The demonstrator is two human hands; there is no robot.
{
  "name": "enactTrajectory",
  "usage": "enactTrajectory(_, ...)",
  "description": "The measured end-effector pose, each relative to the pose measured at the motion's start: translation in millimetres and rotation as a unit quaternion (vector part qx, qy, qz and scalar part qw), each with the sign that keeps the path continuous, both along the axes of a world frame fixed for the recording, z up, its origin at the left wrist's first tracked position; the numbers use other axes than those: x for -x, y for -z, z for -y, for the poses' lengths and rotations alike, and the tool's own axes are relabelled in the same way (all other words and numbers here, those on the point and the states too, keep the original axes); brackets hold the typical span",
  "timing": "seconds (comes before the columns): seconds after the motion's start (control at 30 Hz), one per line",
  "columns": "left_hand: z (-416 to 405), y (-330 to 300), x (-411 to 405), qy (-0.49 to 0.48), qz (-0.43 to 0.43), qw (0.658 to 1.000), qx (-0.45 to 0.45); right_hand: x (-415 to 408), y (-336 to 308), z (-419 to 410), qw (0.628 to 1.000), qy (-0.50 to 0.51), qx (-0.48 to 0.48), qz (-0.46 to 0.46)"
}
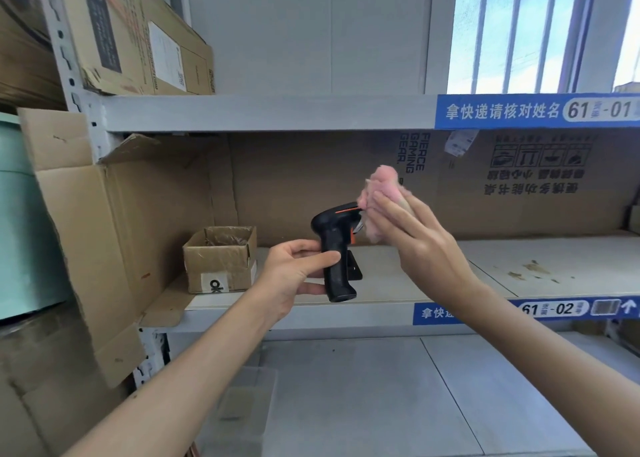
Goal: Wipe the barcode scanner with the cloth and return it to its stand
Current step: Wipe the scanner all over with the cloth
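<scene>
Left hand (pixel 294 273) grips the barcode scanner (pixel 337 248) by its handle, held up above the shelf's (pixel 519 269) front edge. Right hand (pixel 408 234) holds the pink cloth (pixel 377 189) bunched against the scanner's head. I'd keep that handle steady and wipe the window gently; the stand (pixel 355 269) sits right behind it.

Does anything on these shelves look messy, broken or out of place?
Yes, a little. Brownish crumbs or stains are scattered on the middle shelf toward the right. At the left, a big cardboard box has torn, sagging flaps. The small box sits open. The scanner itself looks intact.
</scene>
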State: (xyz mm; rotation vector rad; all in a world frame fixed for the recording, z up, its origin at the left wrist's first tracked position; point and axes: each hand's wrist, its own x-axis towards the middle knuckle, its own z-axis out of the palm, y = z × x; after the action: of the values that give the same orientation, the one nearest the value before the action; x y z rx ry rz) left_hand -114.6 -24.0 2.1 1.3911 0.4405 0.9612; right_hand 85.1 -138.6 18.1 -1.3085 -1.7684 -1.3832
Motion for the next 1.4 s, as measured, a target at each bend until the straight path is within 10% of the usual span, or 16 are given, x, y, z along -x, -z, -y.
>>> enactTrajectory(0.27,6,2,-3,0.036,-0.008,0.999,0.005,11,-7,-2,0.993,0.015,0.049,0.111)
enactTrajectory(0.53,3,2,1,0.038,-0.004,0.999,0.025,0,2,8,0.993,-0.004,0.018,-0.117)
enactTrajectory(1.07,14,-18,1,0.157,0.020,0.985,0.061,34,15,3,0.934,-0.175,0.185,-0.251)
enactTrajectory(1.4,6,-25,-3,0.089,-0.020,0.991,0.095,34,11,25,0.934,-0.173,0.286,-0.124)
